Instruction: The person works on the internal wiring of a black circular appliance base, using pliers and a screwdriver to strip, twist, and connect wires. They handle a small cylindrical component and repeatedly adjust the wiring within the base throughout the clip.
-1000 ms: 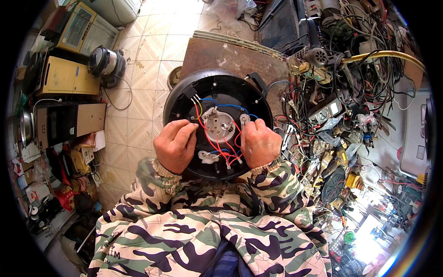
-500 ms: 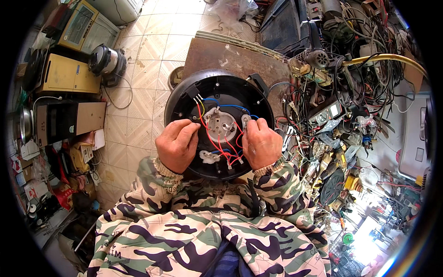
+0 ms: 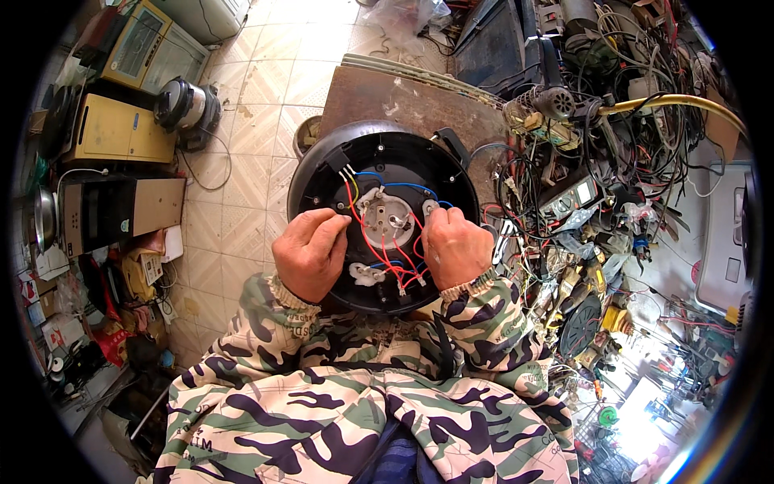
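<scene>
A round black appliance base (image 3: 407, 173), which looks like an upturned electric cooker's underside, lies open in front of me. In its middle sits a pale grey metal disc (image 3: 382, 230) with terminals. Red wires (image 3: 362, 226) and a blue wire (image 3: 407, 185) run across it, the red ones gathering at connectors (image 3: 402, 286) near the lower rim. My left hand (image 3: 310, 252) is pinched closed over the left rim. My right hand (image 3: 457, 248) is closed at the right side, its fingertips beside a whitish mount (image 3: 430, 207). Whatever either hand's fingers grip is hidden.
The base rests by a rusty brown board (image 3: 403, 101). Tangled cables, tools and a multimeter (image 3: 574, 196) crowd the right side. On the tiled floor to the left stand a cooker (image 3: 184, 109) and a yellow cabinet (image 3: 113, 129).
My right hand has turned slightly and its fingers have curled in a little by the mount. The left hand and the base look unmoved.
</scene>
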The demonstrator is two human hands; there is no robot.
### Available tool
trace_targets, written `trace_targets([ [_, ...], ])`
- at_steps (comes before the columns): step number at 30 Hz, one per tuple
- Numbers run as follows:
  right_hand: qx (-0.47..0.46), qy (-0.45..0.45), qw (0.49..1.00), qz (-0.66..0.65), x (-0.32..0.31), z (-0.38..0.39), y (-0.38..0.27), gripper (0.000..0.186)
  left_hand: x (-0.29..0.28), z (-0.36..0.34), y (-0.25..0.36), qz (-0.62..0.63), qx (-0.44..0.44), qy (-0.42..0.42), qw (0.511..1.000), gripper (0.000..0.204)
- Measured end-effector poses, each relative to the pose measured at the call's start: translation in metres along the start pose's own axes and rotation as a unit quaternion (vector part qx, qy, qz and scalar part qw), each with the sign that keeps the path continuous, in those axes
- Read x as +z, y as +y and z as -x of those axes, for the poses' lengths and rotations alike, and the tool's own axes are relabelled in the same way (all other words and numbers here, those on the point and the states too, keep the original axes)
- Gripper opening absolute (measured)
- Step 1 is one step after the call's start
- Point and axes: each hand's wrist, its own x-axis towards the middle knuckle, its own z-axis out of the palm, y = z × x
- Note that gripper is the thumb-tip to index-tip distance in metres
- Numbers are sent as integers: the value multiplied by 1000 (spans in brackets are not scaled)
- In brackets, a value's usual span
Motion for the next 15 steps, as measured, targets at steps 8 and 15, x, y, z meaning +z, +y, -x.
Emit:
trace_targets([
  [8, 5, 3, 1000, -20, -2, 1, 3, 17, 1, -2, 1, 1, 6, 3, 1000, 26],
  [15, -8, 17, 1000, -23, -9, 1, 1, 10, 1, -2, 2, 0, 4, 1, 1000, 26],
])
